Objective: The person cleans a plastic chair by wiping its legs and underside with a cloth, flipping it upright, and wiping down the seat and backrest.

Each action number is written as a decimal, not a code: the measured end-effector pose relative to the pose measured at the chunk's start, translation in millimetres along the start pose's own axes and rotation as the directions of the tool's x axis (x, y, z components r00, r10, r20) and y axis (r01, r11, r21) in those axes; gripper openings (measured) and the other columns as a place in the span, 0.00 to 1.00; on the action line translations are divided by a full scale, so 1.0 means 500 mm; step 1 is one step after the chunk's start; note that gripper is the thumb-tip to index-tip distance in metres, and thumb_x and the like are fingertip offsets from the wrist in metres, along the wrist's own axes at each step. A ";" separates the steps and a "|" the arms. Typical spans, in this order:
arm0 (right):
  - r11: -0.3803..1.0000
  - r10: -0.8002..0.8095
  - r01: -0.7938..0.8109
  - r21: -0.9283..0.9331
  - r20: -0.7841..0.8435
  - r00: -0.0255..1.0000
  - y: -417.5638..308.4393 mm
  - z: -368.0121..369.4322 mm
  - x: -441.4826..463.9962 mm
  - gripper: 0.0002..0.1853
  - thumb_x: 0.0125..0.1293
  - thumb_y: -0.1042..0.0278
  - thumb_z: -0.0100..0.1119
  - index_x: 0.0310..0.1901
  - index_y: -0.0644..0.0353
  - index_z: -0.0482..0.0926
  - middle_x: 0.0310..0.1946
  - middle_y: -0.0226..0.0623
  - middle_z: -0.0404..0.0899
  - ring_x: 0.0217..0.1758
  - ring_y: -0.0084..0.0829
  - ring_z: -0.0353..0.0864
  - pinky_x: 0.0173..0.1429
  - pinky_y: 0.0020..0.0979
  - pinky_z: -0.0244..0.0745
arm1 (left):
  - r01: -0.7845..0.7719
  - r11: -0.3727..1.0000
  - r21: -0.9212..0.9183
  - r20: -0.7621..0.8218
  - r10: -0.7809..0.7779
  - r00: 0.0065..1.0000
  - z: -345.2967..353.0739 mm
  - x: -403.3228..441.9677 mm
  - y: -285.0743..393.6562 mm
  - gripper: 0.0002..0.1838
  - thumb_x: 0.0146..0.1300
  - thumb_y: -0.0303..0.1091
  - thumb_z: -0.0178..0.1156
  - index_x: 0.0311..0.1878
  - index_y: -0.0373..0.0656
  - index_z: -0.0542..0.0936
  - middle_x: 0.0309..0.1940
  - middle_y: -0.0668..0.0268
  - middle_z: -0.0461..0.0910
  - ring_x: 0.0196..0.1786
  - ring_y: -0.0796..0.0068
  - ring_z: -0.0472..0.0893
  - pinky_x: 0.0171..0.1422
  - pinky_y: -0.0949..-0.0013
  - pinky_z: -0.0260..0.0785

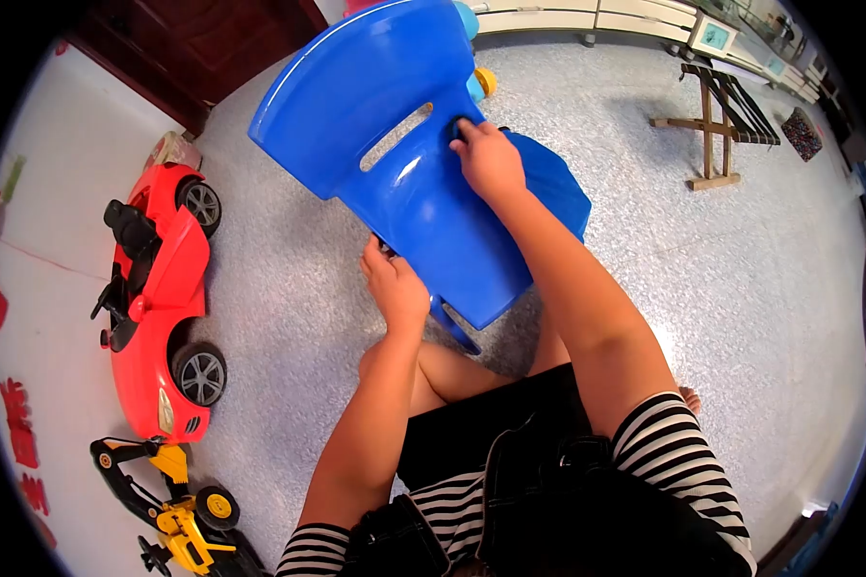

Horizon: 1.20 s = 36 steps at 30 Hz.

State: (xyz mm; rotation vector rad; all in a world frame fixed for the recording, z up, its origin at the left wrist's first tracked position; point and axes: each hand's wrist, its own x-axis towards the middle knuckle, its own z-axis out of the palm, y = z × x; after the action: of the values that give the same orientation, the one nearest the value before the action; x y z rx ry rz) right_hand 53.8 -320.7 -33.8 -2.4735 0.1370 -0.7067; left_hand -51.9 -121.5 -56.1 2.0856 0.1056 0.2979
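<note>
Blue chair point(452, 231) at ctr, tilted backrest-up over the floor point(279, 288), in front of the crossed legs. At far L, a red toy car point(188, 279) is parked by the wall point(58, 240), w/ a yellow-and-black toy digger point(181, 524) just below it in view. Next along, the chair's L side edge is met by the L hand point(397, 293); it looks clamped there, w/ a small dark bit at the fingertips, ID unclear. Backrest w/ its slot and seat are seen as one moulded shell, so that much is in place. A slim blue bar point(455, 327) is seen at the lower L corner; whether it's fixed can't be told.

Further R, the R hand point(491, 163) is set apart from the L, fingertips brought to a small round dark piece point(460, 127) where backrest and seat meet. Whether it's pinched or just pressed can't be told, nor if that piece is fully seated. So shell done; state of the dark bits approx. unknown, underside hidden. Behind the seat, a darker blue panel point(553, 183) is partly covered. At far R, a folding stool point(717, 125) is stood on the floor, w/ a speckled box point(801, 133) beside it.
</note>
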 end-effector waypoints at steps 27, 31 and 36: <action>0.962 0.264 -0.263 -0.072 -0.003 0.965 0.047 -0.030 0.090 0.17 0.68 0.48 0.69 0.46 0.53 0.88 0.43 0.44 0.85 0.50 0.48 0.87 0.53 0.49 0.81 | -0.019 0.999 -0.039 0.012 0.020 1.000 0.005 -0.001 -0.017 0.26 0.76 0.26 0.40 0.75 0.33 0.63 0.71 0.47 0.62 0.68 0.56 0.75 0.75 0.58 0.66; 0.968 0.242 -0.241 -0.069 0.004 0.970 0.052 -0.032 0.087 0.16 0.69 0.48 0.67 0.46 0.52 0.87 0.45 0.42 0.85 0.50 0.47 0.87 0.52 0.48 0.81 | -0.053 0.993 -0.107 -0.047 0.048 0.998 0.011 -0.006 -0.013 0.27 0.72 0.25 0.44 0.73 0.33 0.66 0.65 0.45 0.67 0.63 0.50 0.76 0.70 0.52 0.68; 0.986 0.148 -0.143 -0.081 0.058 0.987 0.081 -0.024 0.098 0.13 0.70 0.52 0.67 0.47 0.51 0.87 0.49 0.40 0.84 0.52 0.47 0.87 0.52 0.48 0.82 | -0.028 0.999 -0.025 -0.026 0.027 0.999 0.005 -0.002 -0.012 0.27 0.73 0.25 0.43 0.74 0.32 0.66 0.66 0.45 0.66 0.63 0.50 0.76 0.70 0.51 0.67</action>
State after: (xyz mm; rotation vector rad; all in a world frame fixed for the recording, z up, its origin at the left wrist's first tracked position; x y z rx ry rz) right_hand 91.5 -372.4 -25.0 -2.5251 0.3223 -0.5693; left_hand -52.2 -120.6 -62.7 2.0594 0.0882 0.3411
